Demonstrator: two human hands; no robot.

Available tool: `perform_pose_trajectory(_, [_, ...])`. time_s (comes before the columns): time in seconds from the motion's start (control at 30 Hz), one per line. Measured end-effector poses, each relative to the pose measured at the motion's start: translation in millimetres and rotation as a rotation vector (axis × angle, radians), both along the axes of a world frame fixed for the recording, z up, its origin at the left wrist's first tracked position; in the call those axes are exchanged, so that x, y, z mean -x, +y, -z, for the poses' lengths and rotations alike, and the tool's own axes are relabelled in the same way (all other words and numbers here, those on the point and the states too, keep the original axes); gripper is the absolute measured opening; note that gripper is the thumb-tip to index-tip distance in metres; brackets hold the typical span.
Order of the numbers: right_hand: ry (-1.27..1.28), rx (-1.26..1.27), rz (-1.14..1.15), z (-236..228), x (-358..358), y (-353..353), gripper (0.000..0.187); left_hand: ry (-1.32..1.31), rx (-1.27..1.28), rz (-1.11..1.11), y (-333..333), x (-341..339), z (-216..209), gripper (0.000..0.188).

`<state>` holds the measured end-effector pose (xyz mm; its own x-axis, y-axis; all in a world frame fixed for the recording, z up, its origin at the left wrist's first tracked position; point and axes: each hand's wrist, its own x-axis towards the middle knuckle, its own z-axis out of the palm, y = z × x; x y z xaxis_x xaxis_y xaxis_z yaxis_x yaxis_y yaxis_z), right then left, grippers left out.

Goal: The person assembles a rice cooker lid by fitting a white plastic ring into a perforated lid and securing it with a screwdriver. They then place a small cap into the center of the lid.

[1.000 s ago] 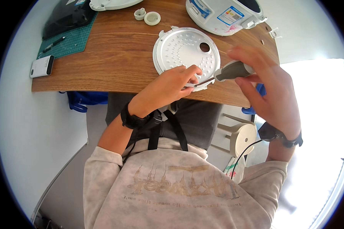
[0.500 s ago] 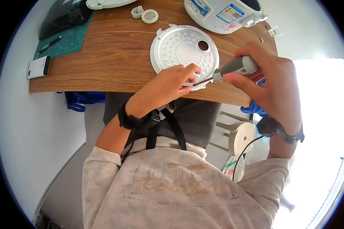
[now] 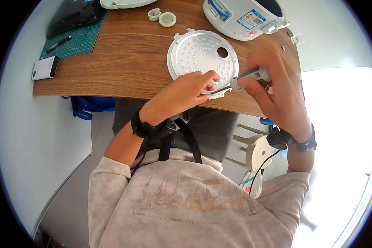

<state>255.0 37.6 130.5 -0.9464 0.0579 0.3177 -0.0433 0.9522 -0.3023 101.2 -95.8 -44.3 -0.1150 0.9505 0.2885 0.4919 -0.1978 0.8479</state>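
Note:
A round silver inner lid [image 3: 202, 58] of a rice cooker, dimpled and with one dark hole, lies on the wooden table near its front edge. My left hand [image 3: 190, 87] has its fingers curled at the lid's near rim, pinching a small pale piece there; whether that piece belongs to the lid I cannot tell. In my right hand [image 3: 277, 82] is a screwdriver [image 3: 257, 75] with a grey and white handle. Its thin shaft slants down to the left, and the tip meets the spot between my left fingers. A fingertip partly hides the exact contact.
The white rice cooker body [image 3: 248, 20] stands beyond the lid to the right. Two small cream caps [image 3: 167, 19] lie at the back. On the left are a green cutting mat [image 3: 80, 43] with a pen, and a white power bank [image 3: 45, 68]. A stool [image 3: 260, 153] stands below.
My right hand has turned about the screwdriver and swung a little left, wrist included. The screwdriver tip and my left hand stay at the lid's near rim. The view has shifted slightly.

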Motion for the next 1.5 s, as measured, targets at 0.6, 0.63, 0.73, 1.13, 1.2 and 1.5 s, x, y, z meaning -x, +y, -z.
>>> perform_pose_trajectory(0.6, [-0.145, -0.016, 0.035, -21, -3, 3, 0.035, -0.03, 0.04, 0.008, -1, 0, -3, 0.04])
perform_pose_trajectory(0.63, [-0.132, 0.01, 0.057, -20, -3, 1, 0.033, -0.035, 0.033, 0.008, -1, 0, -2, 0.04])
perform_pose_trajectory(0.73, [-0.231, 0.015, 0.163, -19, -6, -4, 0.033, -0.028, 0.008, 0.004, -1, 0, 0, 0.04])
perform_pose_trajectory(1.13, [-0.057, -0.06, 0.164, 0, 1, -11, 0.031, 0.01, 0.014, 0.006, -1, 2, -3, 0.039])
perform_pose_trajectory(1.2, [-0.074, 0.081, 0.165, -2, 3, -13, 0.03, -0.003, 0.02, 0.004, -1, 1, -3, 0.04])
perform_pose_trajectory(1.5, [-0.143, 0.192, 0.09, -7, -6, -6, 0.029, -0.015, 0.022, 0.017, 0, 2, -1, 0.042])
